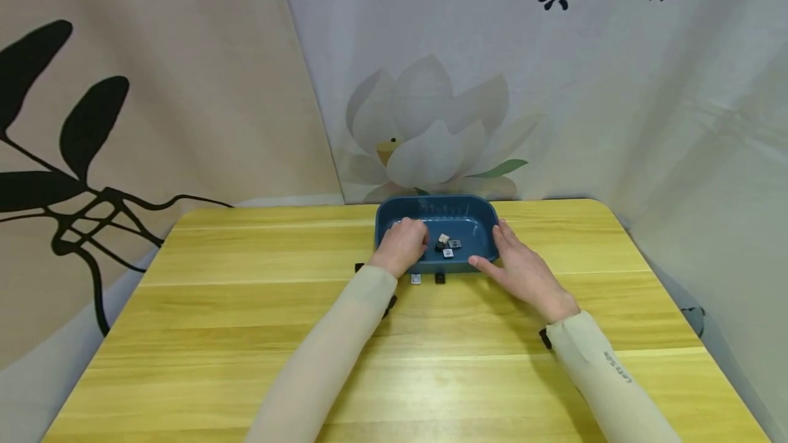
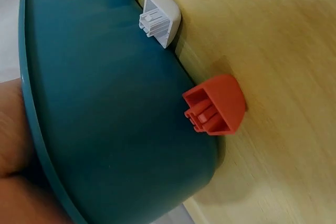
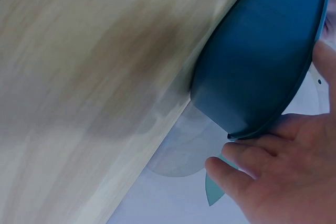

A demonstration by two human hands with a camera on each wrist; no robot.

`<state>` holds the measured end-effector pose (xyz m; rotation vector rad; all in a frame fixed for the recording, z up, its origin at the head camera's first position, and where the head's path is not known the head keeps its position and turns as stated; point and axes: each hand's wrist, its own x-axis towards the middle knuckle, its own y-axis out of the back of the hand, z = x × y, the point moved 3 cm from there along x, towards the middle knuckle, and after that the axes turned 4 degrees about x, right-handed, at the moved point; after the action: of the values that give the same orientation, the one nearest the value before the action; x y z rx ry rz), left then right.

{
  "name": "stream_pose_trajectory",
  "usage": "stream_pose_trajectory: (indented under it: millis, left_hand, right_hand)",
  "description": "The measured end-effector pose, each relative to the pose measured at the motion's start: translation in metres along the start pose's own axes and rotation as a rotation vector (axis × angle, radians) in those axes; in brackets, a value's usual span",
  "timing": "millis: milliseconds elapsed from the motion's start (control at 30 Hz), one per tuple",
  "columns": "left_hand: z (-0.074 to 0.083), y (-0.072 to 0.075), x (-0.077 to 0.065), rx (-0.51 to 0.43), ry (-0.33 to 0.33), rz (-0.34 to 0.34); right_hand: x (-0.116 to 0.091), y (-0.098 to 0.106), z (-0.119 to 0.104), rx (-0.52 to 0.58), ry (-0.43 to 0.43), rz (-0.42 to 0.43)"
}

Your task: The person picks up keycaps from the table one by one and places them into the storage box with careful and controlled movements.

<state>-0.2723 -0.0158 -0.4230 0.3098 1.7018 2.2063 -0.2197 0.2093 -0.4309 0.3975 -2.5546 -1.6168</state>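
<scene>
A dark blue rectangular basin (image 1: 468, 267) stands at the table's far edge, with several keycaps (image 1: 448, 253) in white, grey and black on its floor. My left hand (image 1: 403, 245) reaches over the front rim into its left part, fingers bent down; what the fingertips hold is something I cannot tell. My right hand (image 1: 526, 272) lies against the right end, its thumb by the front rim and its fingers stretched along the side. Outside the front wall, on the table, are a black keycap (image 1: 440, 279), a white keycap (image 2: 161, 20) and a red keycap (image 2: 223, 106).
The wooden table (image 1: 468, 374) ends just behind the basin. A pale curtain (image 1: 431, 19) with a printed lotus and black characters hangs behind it. Dark bands (image 1: 545, 338) sit around the wrists under light sleeves.
</scene>
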Motion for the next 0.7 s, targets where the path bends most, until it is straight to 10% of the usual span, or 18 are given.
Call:
stream_pose_trajectory:
  millis: [400,700]
  left_hand:
    - [0.002,0.001,0.004,-0.008,0.062,-0.033]
    - [-0.003,0.014,-0.012,0.059,0.000,0.107]
  right_hand:
    - [0.001,0.000,-0.002,0.002,-0.001,0.002]
    - [0.000,0.001,-0.001,0.018,-0.004,-0.005]
